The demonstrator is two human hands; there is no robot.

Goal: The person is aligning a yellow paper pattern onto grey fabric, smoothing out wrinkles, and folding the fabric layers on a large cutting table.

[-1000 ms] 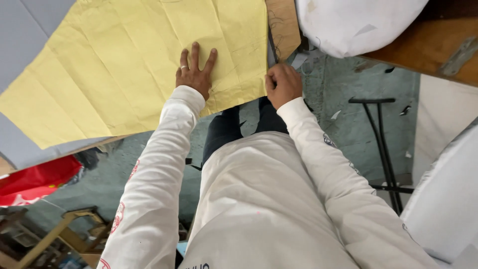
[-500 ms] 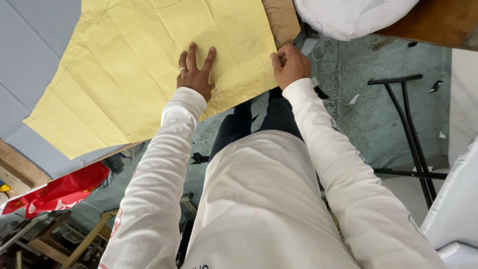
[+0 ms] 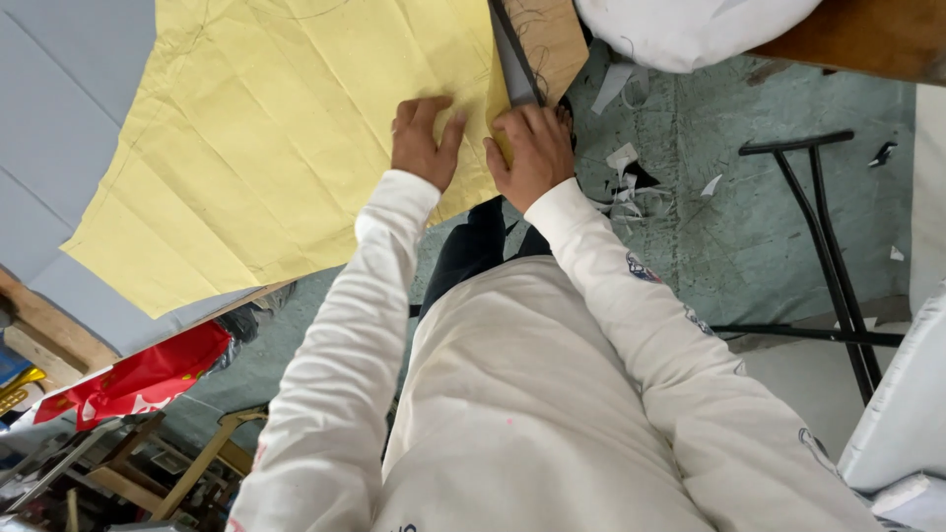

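Observation:
A large creased yellow paper sheet (image 3: 266, 148) lies over grey fabric (image 3: 49, 118) on a table. My left hand (image 3: 422, 138) rests flat on the sheet near its lower right corner, fingers spread. Close beside it, my right hand (image 3: 532, 148) presses the sheet's right edge, its fingers curled over the corner where the grey fabric edge (image 3: 512, 59) and a brown board (image 3: 552, 39) show. Both arms wear white long sleeves.
A white bundle (image 3: 680, 30) lies on a wooden surface at top right. A black metal stand (image 3: 818, 217) is on the green floor with paper scraps (image 3: 621, 163). A red bag (image 3: 138, 379) and wooden frames (image 3: 197, 458) sit at lower left.
My right hand has moved left along the sheet's edge, closer to my left hand. The view has shifted, so the sheet sits further left.

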